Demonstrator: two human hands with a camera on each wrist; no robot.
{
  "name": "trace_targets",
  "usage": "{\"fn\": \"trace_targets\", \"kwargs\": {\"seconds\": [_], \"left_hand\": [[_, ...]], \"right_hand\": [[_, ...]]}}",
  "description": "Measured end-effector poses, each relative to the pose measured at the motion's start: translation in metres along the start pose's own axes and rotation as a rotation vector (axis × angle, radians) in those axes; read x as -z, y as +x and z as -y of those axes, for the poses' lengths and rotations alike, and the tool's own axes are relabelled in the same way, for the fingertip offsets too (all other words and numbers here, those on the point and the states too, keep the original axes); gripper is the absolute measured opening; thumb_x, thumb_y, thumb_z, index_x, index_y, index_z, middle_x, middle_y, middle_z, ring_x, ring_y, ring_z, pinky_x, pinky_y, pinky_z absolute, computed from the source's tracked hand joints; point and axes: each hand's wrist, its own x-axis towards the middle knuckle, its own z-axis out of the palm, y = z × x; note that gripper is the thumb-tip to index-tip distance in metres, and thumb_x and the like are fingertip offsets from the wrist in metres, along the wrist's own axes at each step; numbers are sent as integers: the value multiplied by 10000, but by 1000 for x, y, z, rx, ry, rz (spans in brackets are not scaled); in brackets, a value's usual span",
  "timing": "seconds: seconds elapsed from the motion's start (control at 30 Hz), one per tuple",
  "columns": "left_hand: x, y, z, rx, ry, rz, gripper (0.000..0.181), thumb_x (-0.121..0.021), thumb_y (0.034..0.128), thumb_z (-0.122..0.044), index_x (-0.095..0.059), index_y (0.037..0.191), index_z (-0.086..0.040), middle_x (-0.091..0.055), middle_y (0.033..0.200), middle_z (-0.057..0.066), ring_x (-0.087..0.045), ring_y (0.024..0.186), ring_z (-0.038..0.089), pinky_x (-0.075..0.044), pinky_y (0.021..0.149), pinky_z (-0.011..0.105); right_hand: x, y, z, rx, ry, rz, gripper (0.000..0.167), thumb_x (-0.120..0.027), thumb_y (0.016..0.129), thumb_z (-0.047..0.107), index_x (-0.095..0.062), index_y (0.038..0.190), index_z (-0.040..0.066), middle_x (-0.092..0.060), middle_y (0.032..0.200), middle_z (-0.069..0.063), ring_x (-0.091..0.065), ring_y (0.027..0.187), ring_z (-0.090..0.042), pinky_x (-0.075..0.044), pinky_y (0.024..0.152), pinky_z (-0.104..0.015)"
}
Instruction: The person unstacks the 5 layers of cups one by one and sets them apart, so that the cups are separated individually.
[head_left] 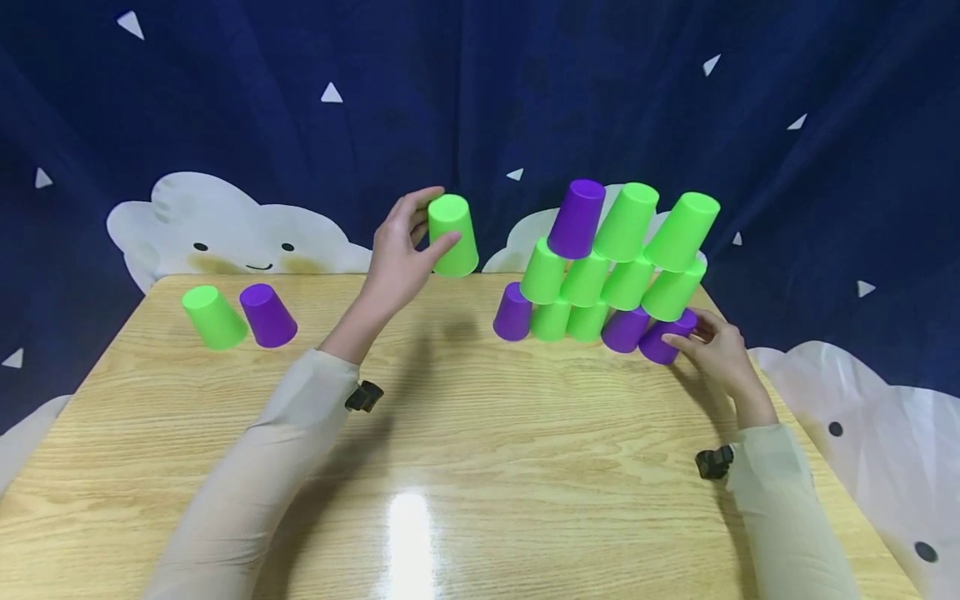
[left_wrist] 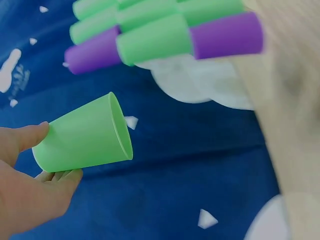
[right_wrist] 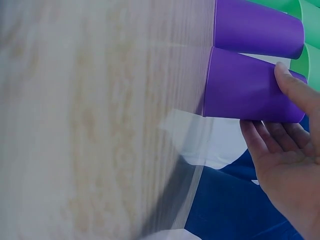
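Observation:
My left hand (head_left: 401,254) holds a green cup (head_left: 453,242) upside down in the air, thumb on one side and fingers on the other. The left wrist view shows this green cup (left_wrist: 85,135) with its open rim away from the palm. To its right stands a three-tier wall of upturned cups: purple and green at the bottom, green in the middle, one purple cup (head_left: 576,221) and two green cups on top. My right hand (head_left: 716,350) grips the bottom row's right-end purple cup (right_wrist: 250,87) between thumb and fingers while it stands on the table.
A green cup (head_left: 214,318) and a purple cup (head_left: 268,317) stand upside down at the left of the wooden table (head_left: 495,450). Behind the table's far edge hangs a dark blue curtain (head_left: 420,92) with white clouds and triangles.

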Motion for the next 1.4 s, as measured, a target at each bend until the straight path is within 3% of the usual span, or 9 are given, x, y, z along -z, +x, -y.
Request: {"fn": "trace_targets", "kwargs": {"seconds": [0.3, 0.57, 0.8, 1.03, 1.23, 1.4], "left_hand": [[40, -17, 53, 126, 112, -77, 545, -681, 906, 4, -443, 1394, 55, -452, 1363, 209, -484, 1286, 296, -373, 1106, 285], [80, -37, 91, 254, 219, -96, 565, -639, 931, 11, -379, 1426, 90, -397, 1415, 271, -420, 1333, 372, -342, 1135, 378], [105, -55, 102, 305, 292, -90, 578, -629, 928, 36, -355, 1432, 108, -375, 1408, 307, -397, 1327, 423, -335, 1138, 427], [117, -65, 107, 305, 343, -91, 560, -645, 911, 51, -383, 1401, 127, -417, 1356, 314, -421, 1298, 452, -354, 1121, 463], [121, -70, 109, 306, 353, -82, 570, -643, 900, 76, -369, 1394, 151, -385, 1377, 350, -400, 1293, 499, -354, 1112, 497], [123, -74, 112, 291, 436, -91, 561, -655, 892, 68, -395, 1383, 138, -409, 1345, 347, -446, 1225, 482, -418, 1040, 527]], "right_hand": [[-1, -1, 0, -5, 11, 4, 644, -714, 920, 236, -432, 1423, -50, -530, 1311, -279, -559, 1093, -87, -464, 809, -50], [-1, -1, 0, -13, 8, 7, 648, -713, 921, 237, -428, 1429, -46, -535, 1310, -270, -562, 1120, -155, -465, 798, -49], [0, 1, 0, -6, 8, 4, 634, -707, 925, 224, -429, 1427, -46, -531, 1317, -264, -546, 1125, -116, -461, 834, -51], [0, 0, 2, -1, 12, 3, 645, -709, 924, 234, -425, 1427, -52, -526, 1313, -275, -541, 1089, -52, -459, 833, -50], [0, -1, 2, -7, 12, 17, 656, -706, 925, 242, -415, 1433, -56, -519, 1318, -288, -563, 1127, -146, -461, 819, -50], [0, -1, 3, -9, 5, 19, 656, -701, 929, 246, -411, 1436, -54, -518, 1324, -287, -550, 1177, -273, -455, 814, -44]]}}
